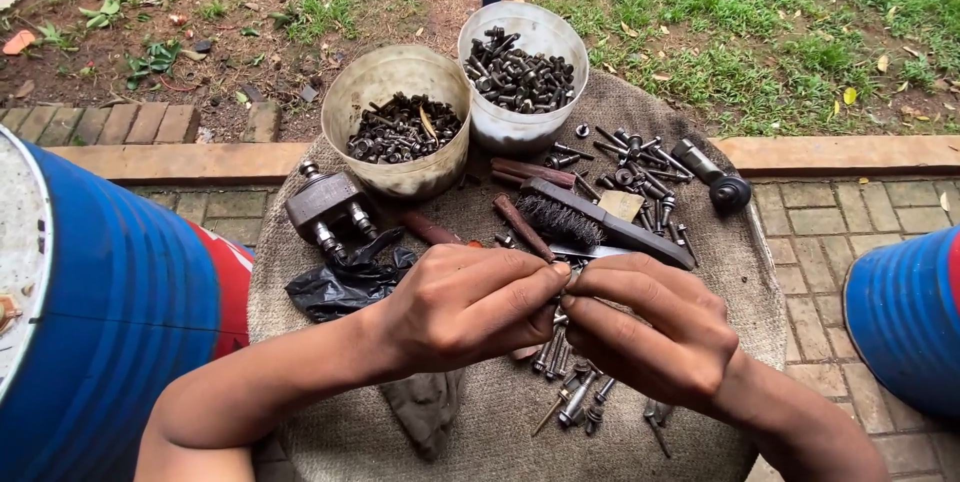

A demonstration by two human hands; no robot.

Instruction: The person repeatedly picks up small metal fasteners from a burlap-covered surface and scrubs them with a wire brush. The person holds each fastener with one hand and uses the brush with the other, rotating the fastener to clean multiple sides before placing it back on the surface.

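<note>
Bolt [561, 292], small, mostly hidden, pinched between fingertips of left hand [465, 304] and right hand [648, 327] at centre of burlap-covered surface [720, 272]. Two tubs at 12 o'clock, beige tub [397, 122] and white tub [522, 72], already hold sorted fasteners. Loose bolts [575, 387] at 6 o'clock and bolt scatter [640, 172] at 1 o'clock remain. Wire brush [590, 222] lies just beyond hands; black plastic bag [345, 282] at 9 o'clock; blue drum [110, 312] crowds left side.

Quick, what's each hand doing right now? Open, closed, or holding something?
Left hand: closed, fingertips pinching a small bolt together with the other hand.
Right hand: closed, pinching the same small bolt.
</note>
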